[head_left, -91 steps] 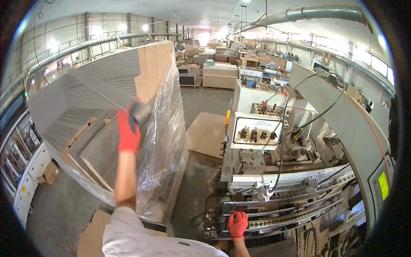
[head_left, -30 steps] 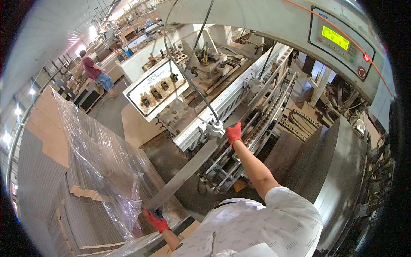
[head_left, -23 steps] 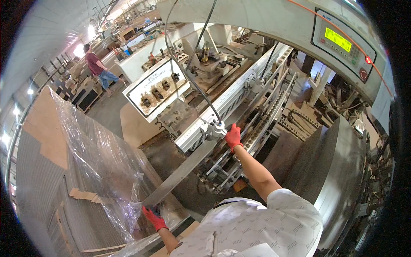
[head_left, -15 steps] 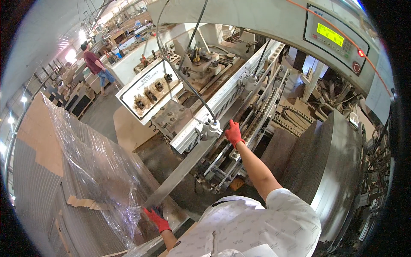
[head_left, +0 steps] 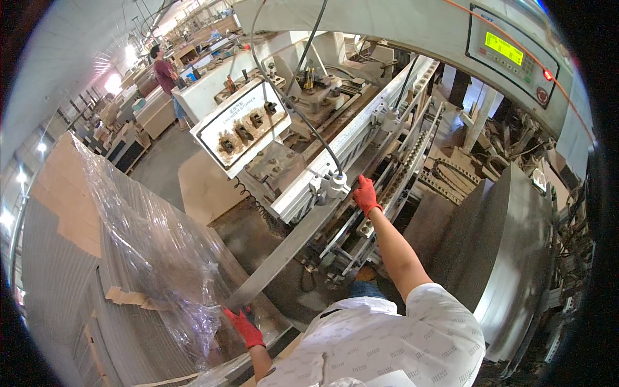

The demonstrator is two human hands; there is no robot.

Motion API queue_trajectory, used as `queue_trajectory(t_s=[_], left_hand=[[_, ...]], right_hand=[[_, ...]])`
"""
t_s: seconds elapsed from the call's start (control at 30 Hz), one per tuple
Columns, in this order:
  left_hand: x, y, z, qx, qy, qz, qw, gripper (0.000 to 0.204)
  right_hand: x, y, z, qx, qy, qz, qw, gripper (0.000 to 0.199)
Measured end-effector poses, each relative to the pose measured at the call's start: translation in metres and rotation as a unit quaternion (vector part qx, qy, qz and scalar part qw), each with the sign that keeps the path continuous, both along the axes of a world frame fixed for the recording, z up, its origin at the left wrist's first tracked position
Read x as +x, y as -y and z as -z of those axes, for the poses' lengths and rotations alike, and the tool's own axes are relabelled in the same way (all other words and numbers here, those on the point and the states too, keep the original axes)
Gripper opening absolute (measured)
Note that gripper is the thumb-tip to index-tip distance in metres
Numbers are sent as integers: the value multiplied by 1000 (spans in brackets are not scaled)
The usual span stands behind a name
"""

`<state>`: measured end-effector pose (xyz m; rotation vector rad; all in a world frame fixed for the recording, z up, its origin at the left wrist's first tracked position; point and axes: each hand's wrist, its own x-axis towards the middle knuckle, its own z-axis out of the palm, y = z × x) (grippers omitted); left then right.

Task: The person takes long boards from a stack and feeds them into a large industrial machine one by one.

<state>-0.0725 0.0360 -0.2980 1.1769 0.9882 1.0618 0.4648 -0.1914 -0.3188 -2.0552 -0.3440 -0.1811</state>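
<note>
A long, narrow grey board [head_left: 274, 263] slants from the lower left up to the white machine rail [head_left: 358, 142]. My left hand [head_left: 246, 327], in a red glove, is closed around the board's near end beside the plastic-wrapped stack. My right hand [head_left: 366, 195], gloved in red too, is closed at the board's right edge, close to the metal stopper [head_left: 333, 186] on the rail. Its fingertips are partly hidden against the board. Right of that hand runs a conveyor track [head_left: 406, 164] with a chain.
A stack of boards under clear plastic [head_left: 161, 258] stands at the left. More dark boards [head_left: 490, 258] are piled at the right. A switch box [head_left: 242, 128] hangs over the machine, and a control panel [head_left: 512, 55] is at the upper right. Another person [head_left: 166, 77] stands far off.
The view has shifted slightly, so the machine appears farther right. Both hands stay on the board in nearly the same places. The distant person has moved a little farther away.
</note>
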Motion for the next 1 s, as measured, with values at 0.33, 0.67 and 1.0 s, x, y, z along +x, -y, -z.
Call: queue_trajectory(t_s=[0.33, 0.67, 1.0], left_hand=[[-16, -26, 52, 32, -120, -4, 992, 76], [29, -7, -35, 354, -597, 61, 717, 92], [80, -9, -44, 272, -708, 65, 649, 77]], right_hand=[[15, 4, 12, -13, 3, -16, 1000, 56], [-84, 54, -38, -55, 85, -77, 992, 30], [-107, 65, -51, -30, 118, -73, 990, 29]])
